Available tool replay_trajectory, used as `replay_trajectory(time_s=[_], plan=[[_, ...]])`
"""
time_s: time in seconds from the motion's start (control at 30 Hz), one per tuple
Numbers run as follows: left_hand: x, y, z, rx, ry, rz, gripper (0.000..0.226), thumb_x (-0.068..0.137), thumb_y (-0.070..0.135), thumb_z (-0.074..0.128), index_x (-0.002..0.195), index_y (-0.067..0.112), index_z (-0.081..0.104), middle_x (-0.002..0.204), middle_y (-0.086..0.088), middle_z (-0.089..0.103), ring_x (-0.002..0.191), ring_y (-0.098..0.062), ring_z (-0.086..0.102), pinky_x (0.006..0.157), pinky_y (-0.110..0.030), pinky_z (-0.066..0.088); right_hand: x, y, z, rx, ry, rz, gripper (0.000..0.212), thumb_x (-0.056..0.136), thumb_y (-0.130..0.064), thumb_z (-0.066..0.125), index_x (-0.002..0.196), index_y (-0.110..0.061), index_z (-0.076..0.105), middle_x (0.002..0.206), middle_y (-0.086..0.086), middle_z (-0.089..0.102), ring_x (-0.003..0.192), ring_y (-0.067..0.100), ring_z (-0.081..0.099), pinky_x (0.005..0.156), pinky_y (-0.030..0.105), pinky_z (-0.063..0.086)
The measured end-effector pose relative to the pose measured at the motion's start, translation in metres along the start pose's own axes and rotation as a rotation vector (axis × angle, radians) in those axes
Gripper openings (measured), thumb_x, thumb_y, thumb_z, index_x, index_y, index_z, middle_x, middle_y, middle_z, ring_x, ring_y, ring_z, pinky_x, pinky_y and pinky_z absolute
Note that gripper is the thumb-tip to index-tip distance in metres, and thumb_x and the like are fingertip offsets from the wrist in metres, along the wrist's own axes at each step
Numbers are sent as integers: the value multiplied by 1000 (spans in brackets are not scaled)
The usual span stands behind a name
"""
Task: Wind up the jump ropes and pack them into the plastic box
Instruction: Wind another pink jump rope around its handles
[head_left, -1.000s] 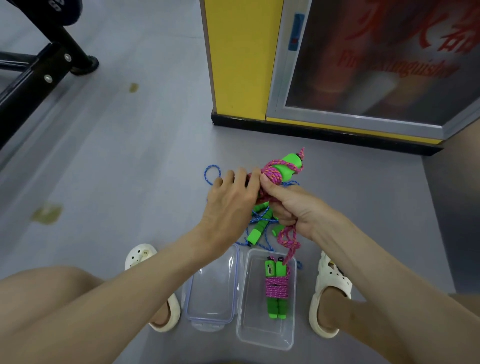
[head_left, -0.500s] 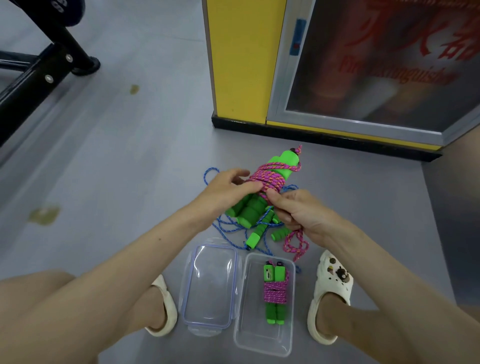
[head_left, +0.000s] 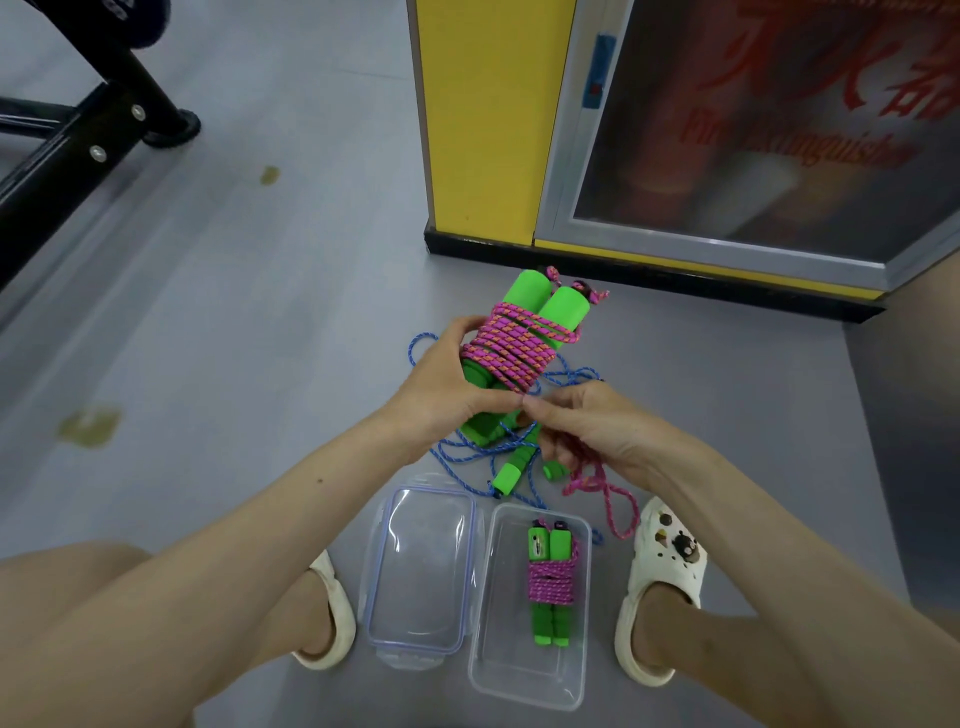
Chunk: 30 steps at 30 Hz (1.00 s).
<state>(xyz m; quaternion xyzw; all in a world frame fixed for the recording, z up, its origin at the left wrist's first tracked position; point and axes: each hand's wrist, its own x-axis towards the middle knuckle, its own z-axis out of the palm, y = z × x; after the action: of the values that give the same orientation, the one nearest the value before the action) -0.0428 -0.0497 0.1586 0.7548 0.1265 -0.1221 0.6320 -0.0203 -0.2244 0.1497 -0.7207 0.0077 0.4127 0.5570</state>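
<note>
My left hand (head_left: 447, 387) grips a pair of green foam handles wound with pink rope (head_left: 511, 345), held tilted above the floor. My right hand (head_left: 587, 434) pinches the loose pink rope end (head_left: 605, 491), which dangles in loops below it. Under my hands a blue jump rope (head_left: 488, 460) with green handles lies tangled on the floor. The clear plastic box (head_left: 524, 686) stands between my feet, and a wound pink jump rope (head_left: 550, 587) lies inside it.
The box's clear lid (head_left: 421, 566) lies left of the box. My white clogs (head_left: 660, 587) flank both. A yellow cabinet (head_left: 483, 119) with a glass door stands ahead. A black metal frame (head_left: 78, 135) is at far left on the grey floor.
The wound bundle has turned so its handle tops point away and sits higher. My right hand has slid down to the bundle's lower end, still holding the pink rope tail.
</note>
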Motion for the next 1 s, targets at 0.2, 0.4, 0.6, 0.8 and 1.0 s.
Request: replay_trajectory(time_s=[0.2, 0.4, 0.6, 0.8, 1.0], plan=[[12, -5, -25, 234, 254, 14, 51, 67, 13, 84, 109, 14, 54, 99, -6, 64, 87, -22, 62, 77, -36, 54, -1, 6, -20, -177, 23, 94, 8, 87, -6, 64, 80, -6, 66, 53, 7, 63, 42, 11, 58, 45, 21, 47], [9, -17, -40, 354, 310, 24, 44, 72, 13, 81, 105, 15, 51, 94, 0, 57, 85, -17, 54, 69, -28, 43, -8, 8, -30, -183, 200, 110, 10, 88, -10, 64, 88, -4, 71, 71, 4, 70, 54, 6, 64, 46, 19, 51], [8, -23, -58, 296, 404, -57, 43, 73, 13, 81, 107, 6, 55, 96, -11, 64, 76, -21, 61, 59, -30, 51, -11, 16, -48, -199, 418, 31, 6, 78, -8, 75, 78, -6, 70, 53, 3, 56, 47, 11, 49, 42, 16, 43], [5, -25, -67, 320, 431, -87, 41, 74, 14, 81, 106, 6, 56, 93, -8, 62, 73, -19, 59, 57, -27, 50, -9, 22, -51, -216, 454, 106, 15, 91, -14, 61, 79, -7, 67, 56, 4, 60, 38, 8, 49, 40, 19, 35], [2, -26, -63, 156, 346, -215, 36, 74, 9, 80, 103, 0, 61, 91, -14, 65, 72, -23, 62, 49, -23, 52, 3, 24, -51, 501, 649, 3, 15, 95, 1, 47, 90, -1, 61, 72, 10, 67, 72, 21, 65, 75, 36, 56]])
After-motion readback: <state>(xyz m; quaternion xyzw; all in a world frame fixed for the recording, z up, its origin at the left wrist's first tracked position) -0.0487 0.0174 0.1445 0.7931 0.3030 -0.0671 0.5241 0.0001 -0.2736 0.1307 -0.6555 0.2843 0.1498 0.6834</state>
